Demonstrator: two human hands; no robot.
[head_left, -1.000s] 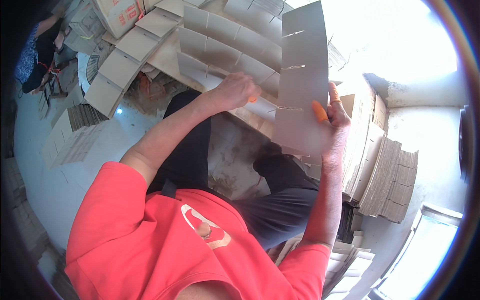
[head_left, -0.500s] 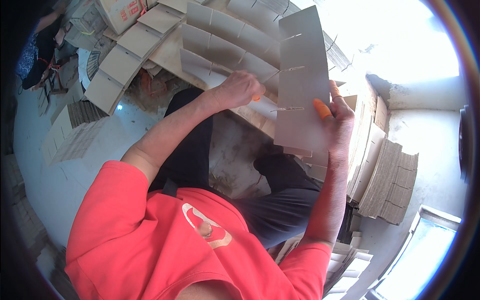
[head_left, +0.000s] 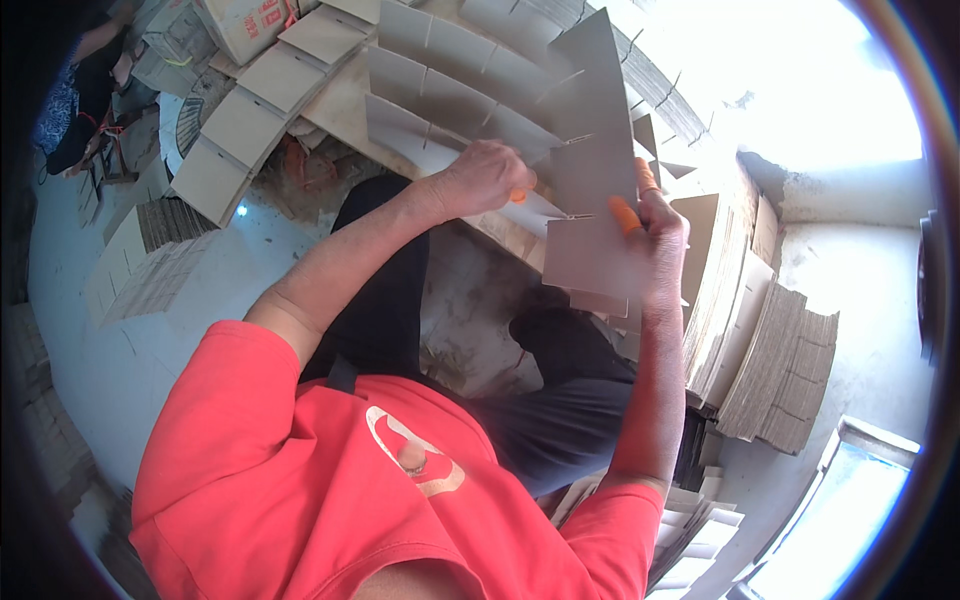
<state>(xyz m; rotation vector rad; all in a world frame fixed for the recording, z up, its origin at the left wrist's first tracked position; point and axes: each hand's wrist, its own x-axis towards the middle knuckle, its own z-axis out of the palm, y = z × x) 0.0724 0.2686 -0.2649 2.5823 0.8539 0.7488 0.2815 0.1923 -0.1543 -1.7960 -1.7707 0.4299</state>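
Note:
My right hand, with orange covers on finger and thumb, grips an upright slotted cardboard strip by its right side. Its slotted edge meets the ends of several long cardboard strips standing on edge in rows. Around the nearest standing cardboard strip, my left hand is closed; its fingertips are mostly hidden, though an orange cover shows. Behind it stand a middle strip and a far strip, both slotted. Whether the upright strip's slots are fully seated on them, I cannot tell.
The strips stand on a wooden board. Flat cardboard pieces overlap in a row at left, beside a printed carton. Stacked slotted cardboard stands at right; another stack is on the floor. A person sits far left.
My right hand has moved slightly left and tilted the upright strip, bringing its slots against the standing strips' ends. The left hand has stayed almost in place.

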